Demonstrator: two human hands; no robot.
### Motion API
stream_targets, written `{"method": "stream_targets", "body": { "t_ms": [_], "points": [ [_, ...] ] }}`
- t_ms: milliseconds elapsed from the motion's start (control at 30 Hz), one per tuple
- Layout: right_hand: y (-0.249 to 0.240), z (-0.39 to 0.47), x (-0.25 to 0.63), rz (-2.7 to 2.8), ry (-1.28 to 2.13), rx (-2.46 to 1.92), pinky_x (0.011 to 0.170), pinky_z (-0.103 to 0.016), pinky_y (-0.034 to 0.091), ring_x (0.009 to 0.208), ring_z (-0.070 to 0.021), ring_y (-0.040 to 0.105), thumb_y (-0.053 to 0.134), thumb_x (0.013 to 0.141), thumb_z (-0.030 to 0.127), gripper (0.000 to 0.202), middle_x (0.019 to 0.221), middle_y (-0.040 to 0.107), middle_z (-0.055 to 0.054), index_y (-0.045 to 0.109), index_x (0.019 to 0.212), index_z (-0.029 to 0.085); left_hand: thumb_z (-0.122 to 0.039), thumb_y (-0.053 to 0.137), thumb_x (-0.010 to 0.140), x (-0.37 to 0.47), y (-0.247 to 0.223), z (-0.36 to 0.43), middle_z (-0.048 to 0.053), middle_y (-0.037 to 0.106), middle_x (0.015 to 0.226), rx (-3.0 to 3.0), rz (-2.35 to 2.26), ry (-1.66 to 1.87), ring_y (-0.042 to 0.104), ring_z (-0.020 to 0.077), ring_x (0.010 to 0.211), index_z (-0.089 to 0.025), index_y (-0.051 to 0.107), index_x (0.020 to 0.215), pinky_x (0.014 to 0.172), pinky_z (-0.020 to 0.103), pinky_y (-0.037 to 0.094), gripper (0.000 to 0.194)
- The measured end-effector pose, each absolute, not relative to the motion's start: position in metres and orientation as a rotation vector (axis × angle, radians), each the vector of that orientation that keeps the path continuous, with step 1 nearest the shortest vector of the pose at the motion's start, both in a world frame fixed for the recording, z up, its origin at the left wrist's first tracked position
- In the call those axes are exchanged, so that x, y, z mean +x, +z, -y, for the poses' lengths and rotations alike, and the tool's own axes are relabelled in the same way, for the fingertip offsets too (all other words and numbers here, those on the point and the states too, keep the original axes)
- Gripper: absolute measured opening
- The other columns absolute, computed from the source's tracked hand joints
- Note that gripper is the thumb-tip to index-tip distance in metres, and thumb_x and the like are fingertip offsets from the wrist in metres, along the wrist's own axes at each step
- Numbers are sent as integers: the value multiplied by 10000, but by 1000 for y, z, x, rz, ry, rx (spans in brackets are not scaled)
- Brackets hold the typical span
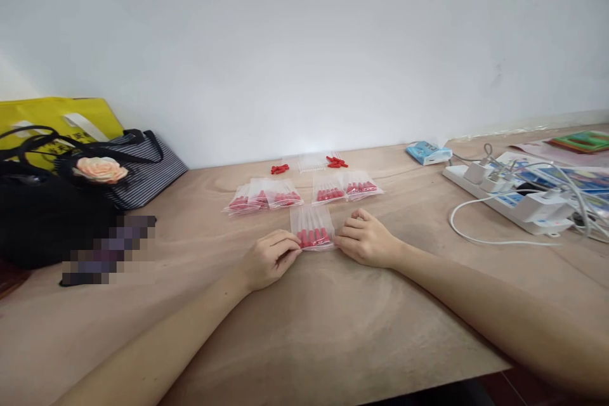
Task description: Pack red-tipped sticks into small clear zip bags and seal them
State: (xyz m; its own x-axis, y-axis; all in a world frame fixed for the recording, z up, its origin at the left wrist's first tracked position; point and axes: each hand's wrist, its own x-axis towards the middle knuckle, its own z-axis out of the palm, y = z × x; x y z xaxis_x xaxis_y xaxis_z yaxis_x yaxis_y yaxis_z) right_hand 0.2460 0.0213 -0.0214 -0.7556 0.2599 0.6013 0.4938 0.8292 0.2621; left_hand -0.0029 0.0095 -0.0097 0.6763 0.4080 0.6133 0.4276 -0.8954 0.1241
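Observation:
A clear plastic bag (pixel 311 227) with several red-ended pieces in it lies on the wooden table (pixel 295 323). My left hand (pixel 271 259) pinches its lower left corner. At the bag's right edge, my right hand (pixel 365 240) rests with curled fingers, the fingertips pressed against the corner. Beyond my hands lie more filled bags, a group at the left (pixel 261 195) and a group at the right (pixel 346 187). Farther back are loose red pieces on the left (pixel 280 169) and on the right (pixel 337 162), with clear bags (pixel 311 162) between them.
On the right are a white power strip (pixel 507 200) with plugs and cables, a blue tissue pack (pixel 428 152) and colourful booklets (pixel 571 177). A yellow bag (pixel 61 117), a striped bag (pixel 159 171) and a black bag (pixel 47 222) stand at the left. A wall rises behind the table.

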Motion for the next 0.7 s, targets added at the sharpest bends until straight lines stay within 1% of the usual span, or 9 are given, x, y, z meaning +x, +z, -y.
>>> {"method": "stream_targets", "body": {
  "t_ms": [100,233,433,600,700],
  "points": [
    [-22,-23,247,2429,-525,-574,683,-299,255,621,-120,406,401,846,135,247,590,551,-11,587,685,162,-115,516,812,-3,-9,-11,42,634,789,-2765,589,-965,587,138,747,-151,579,805,678,255,511,73],
    [-23,-24,248,2406,-448,-589,677,-296,257,621,-119,414,399,849,154,253,585,548,-11,576,669,164,-87,485,820,-3,-7,-13,49,639,778,-2585,446,-849,591,145,722,-134,580,810,671,266,518,107],
    [-22,-25,248,2422,-440,-595,683,-299,254,615,-119,402,407,843,156,256,568,543,-6,557,634,166,-79,444,837,-4,-5,-15,56,632,761,-2588,467,-747,589,146,706,-124,574,795,636,261,508,143],
    [-23,-26,249,2398,-402,-600,674,-295,254,615,-121,412,408,843,168,255,573,538,-9,561,638,168,-111,472,826,1,-5,-15,50,621,745,-2650,566,-830,584,141,717,-138,572,775,648,258,506,115],
    [-26,-26,246,2369,-345,-615,666,-293,251,612,-117,426,420,838,177,233,587,545,-7,574,662,170,-141,508,815,14,-10,-18,57,635,814,-2645,594,-961,593,149,785,-145,586,845,711,278,510,83]
  ]
}}
